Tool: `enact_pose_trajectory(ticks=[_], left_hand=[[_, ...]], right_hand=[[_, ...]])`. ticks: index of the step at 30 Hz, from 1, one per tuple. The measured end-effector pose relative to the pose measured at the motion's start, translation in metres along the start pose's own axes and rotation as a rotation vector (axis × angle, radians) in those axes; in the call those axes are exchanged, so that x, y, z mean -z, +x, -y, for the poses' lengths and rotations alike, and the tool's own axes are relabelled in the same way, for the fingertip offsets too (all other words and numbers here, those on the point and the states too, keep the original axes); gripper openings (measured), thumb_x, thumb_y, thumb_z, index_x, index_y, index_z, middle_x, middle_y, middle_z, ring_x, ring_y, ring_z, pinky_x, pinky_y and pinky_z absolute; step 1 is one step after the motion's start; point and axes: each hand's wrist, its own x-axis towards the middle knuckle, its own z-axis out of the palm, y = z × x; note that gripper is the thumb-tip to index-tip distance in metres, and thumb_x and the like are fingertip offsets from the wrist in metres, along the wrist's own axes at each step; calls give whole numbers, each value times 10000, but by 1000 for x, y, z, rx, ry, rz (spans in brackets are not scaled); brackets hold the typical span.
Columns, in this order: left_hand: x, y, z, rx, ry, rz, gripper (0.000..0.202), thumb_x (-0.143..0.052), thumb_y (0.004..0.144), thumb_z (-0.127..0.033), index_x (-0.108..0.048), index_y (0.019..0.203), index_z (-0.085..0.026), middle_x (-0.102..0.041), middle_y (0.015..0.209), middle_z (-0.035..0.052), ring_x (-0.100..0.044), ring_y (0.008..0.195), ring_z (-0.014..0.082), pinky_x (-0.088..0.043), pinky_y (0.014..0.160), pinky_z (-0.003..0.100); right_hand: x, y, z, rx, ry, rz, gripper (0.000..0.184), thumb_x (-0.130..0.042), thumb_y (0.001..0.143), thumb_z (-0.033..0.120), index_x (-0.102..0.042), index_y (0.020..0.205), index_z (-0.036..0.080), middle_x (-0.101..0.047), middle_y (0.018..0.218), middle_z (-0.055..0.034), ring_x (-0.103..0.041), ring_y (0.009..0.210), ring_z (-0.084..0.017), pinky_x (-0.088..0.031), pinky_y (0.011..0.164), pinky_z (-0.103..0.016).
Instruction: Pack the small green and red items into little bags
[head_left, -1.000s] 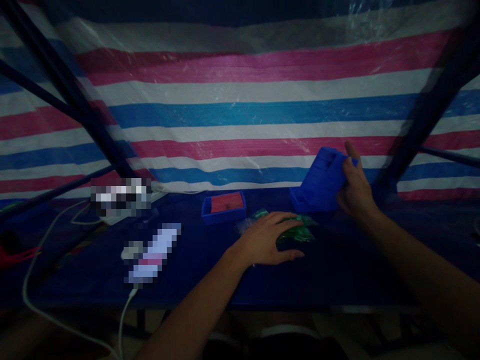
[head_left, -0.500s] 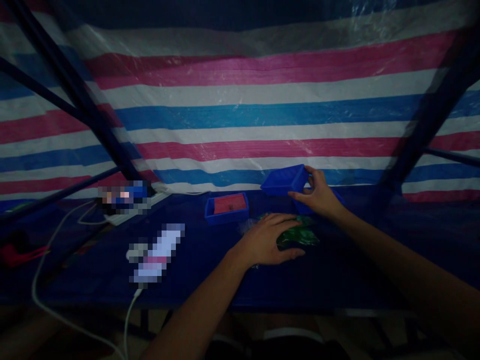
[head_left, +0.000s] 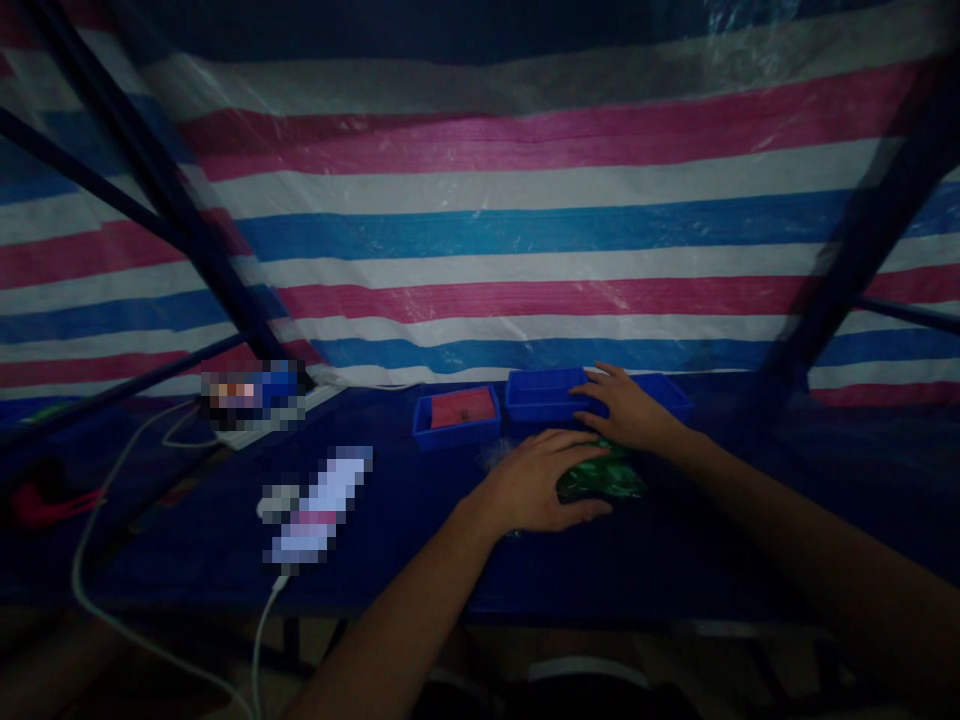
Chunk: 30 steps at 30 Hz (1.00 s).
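My left hand (head_left: 536, 482) lies on a green plastic-wrapped bundle (head_left: 604, 480) on the dark blue table, thumb under it and fingers curved over its top. My right hand (head_left: 626, 408) rests on the right rim of an empty blue plastic tray (head_left: 541, 395), which sits flat on the table beside a second blue tray (head_left: 667, 392) partly hidden behind the hand. Its fingers are bent over the rim. To the left stands a smaller blue tray (head_left: 457, 414) holding something red.
A striped pink, blue and white tarp (head_left: 487, 220) hangs behind the table. Dark frame bars (head_left: 150, 170) cross on the left and right. A power strip (head_left: 255, 400), a blurred device (head_left: 315, 505) and a white cable (head_left: 82, 590) lie at the left.
My right hand carried a blue tray from upright at the right, leftward and down, and set it flat beside the red-filled tray. My left hand stayed on the green bundle.
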Motion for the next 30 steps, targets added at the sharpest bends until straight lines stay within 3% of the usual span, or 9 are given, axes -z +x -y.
enact_pose_trajectory(ticks=[5, 10, 17, 21, 24, 27, 30], left_hand=[[-1, 0, 0, 8, 0, -21, 643, -695, 883, -555, -542, 1455, -304, -551, 1509, 65, -507, 1386, 290, -402, 1187, 478], [-3, 0, 2, 3, 16, -73, 580, -685, 903, -535, -579, 1416, -284, -572, 1486, 73, -515, 1381, 272, -404, 1190, 459], [0, 2, 4, 44, 97, -226, 399, -582, 989, -479, -648, 1312, -254, -587, 1448, 76, -513, 1372, 258, -402, 1182, 470], [2, 3, 13, 173, 170, -398, 289, -503, 1038, -364, -678, 1222, -227, -650, 1338, 83, -575, 1277, 246, -448, 1119, 473], [4, 0, 23, 297, 287, -478, 264, -523, 1019, -291, -676, 1227, -234, -655, 1343, 71, -539, 1311, 270, -409, 1139, 511], [5, -6, 32, 410, 385, -479, 298, -567, 985, -258, -673, 1264, -255, -658, 1373, 50, -485, 1360, 304, -364, 1153, 560], [5, -10, 40, 456, 407, -439, 332, -576, 966, -215, -693, 1269, -288, -672, 1372, 23, -517, 1308, 304, -400, 1112, 554]], right_hand=[[1, -1, -3, 13, -58, 46, 298, -596, 975, 350, -777, 1167, 212, -659, 1363, -154, -501, 1387, -377, -360, 1187, -606], [3, -5, -8, 11, 18, 55, 293, -576, 987, 296, -768, 1199, 230, -616, 1428, -136, -548, 1333, -346, -434, 1139, -566], [9, -11, -9, 58, 126, 107, 306, -559, 999, 289, -740, 1244, 256, -633, 1428, -100, -541, 1362, -328, -419, 1159, -564], [17, -18, -5, -2, 174, 54, 499, -639, 965, 403, -593, 1439, 255, -616, 1447, -119, -549, 1361, -333, -420, 1166, -562], [26, -22, -5, -14, 174, 55, 449, -657, 949, 416, -650, 1378, 284, -613, 1431, -108, -578, 1319, -332, -449, 1142, -554], [33, -25, -9, -21, 176, 72, 338, -617, 973, 368, -717, 1285, 282, -652, 1323, -106, -637, 1214, -304, -501, 1091, -507], [34, -26, -12, -18, 178, 100, 318, -592, 992, 357, -728, 1266, 271, -683, 1213, -103, -672, 1114, -283, -536, 1036, -470]])
